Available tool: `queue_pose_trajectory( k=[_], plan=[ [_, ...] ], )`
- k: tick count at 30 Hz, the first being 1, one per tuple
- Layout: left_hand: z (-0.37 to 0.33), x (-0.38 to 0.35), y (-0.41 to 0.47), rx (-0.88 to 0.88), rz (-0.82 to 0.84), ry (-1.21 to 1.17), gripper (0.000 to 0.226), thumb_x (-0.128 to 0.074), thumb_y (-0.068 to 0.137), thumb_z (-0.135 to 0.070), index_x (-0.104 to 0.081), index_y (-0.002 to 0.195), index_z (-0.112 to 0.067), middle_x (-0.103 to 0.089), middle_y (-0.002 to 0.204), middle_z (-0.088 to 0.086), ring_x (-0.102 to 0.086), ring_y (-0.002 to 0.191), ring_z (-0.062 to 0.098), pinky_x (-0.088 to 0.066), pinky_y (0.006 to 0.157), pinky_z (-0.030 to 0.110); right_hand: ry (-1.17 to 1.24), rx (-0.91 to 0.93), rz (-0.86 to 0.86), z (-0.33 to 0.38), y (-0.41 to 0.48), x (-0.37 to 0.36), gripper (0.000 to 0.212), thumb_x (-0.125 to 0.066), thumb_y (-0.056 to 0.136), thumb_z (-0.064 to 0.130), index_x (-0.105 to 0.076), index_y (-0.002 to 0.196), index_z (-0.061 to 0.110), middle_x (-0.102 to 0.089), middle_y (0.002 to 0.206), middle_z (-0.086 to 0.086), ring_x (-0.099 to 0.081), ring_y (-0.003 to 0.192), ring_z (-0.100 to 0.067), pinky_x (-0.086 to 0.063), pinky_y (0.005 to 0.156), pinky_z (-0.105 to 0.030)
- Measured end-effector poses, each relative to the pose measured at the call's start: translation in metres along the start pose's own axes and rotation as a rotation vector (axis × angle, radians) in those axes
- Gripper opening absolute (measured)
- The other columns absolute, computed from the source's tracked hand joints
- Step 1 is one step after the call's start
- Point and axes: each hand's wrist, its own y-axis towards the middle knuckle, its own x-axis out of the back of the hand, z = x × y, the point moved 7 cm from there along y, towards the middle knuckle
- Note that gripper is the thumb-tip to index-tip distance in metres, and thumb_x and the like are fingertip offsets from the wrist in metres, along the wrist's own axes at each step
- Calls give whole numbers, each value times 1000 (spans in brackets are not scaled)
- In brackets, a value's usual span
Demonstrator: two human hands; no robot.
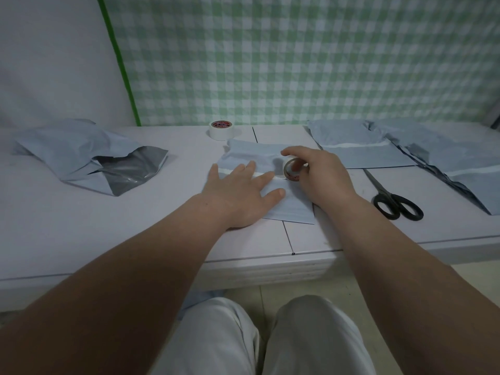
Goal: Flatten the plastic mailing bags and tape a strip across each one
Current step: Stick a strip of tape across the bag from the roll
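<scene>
A grey-blue mailing bag (251, 152) lies flat on the white table (162, 226) in front of me. My left hand (238, 196) presses flat on its left half, fingers spread. My right hand (316, 177) grips a white tape roll (290, 170) standing on the bag, with a white strip running left from the roll under my left fingertips. A crumpled pile of bags (86, 158) lies at the left. Flat bags (359, 150) with white tape strips across them lie at the right.
A second white tape roll (221, 130) stands at the back of the table. Black-handled scissors (392, 201) lie to the right of my right wrist. A green checked cloth (297, 58) hangs behind the table. My knees are below the table's front edge.
</scene>
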Motion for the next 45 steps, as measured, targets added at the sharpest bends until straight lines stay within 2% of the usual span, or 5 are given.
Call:
queue_pose_trajectory(
  k=[23, 27, 30, 38, 45],
  plan=[
    [61, 9, -1, 307, -98, 129, 77, -8, 93, -60, -12, 151, -8, -4, 160, 3, 7, 147, 19, 6, 114, 55, 93, -47, 8, -3, 1, 2, 61, -39, 82, -6, -62, 119, 37, -63, 123, 3, -55, 112, -18, -44, 95, -30],
    [11, 19, 1, 59, -296, 67, 58, -25, 98, -41, -18, 146, -9, -14, 156, 6, -4, 145, 21, -5, 116, 51, 116, -40, -1, -3, 2, 0, 62, -40, 82, -6, -62, 120, 37, -62, 124, 5, -55, 114, -16, -44, 97, -30],
    [-27, 14, 6, -128, -202, -73, 59, -28, 100, -39, -16, 149, -10, -9, 159, 5, -5, 145, 18, -6, 117, 46, 150, -23, -10, -3, 2, -1, 63, -42, 81, -7, -61, 123, 36, -64, 121, 3, -58, 109, -15, -45, 97, -29],
    [-35, 2, 12, -153, -113, -95, 64, -22, 99, -47, -9, 152, -13, -8, 159, 4, -7, 146, 16, -5, 118, 42, 159, -61, 7, -6, 0, 6, 56, -53, 84, 3, -52, 134, 28, -65, 104, 2, -57, 102, -12, -35, 82, -10],
    [-33, 4, 12, -155, -131, -138, 61, -25, 98, -47, -15, 150, -17, -19, 156, 1, -15, 142, 15, -10, 117, 41, 452, -132, -51, -9, -1, 15, 19, -68, 84, 18, -69, 102, 23, -62, 69, 9, -59, 65, 0, -44, 68, -12]
  ],
)
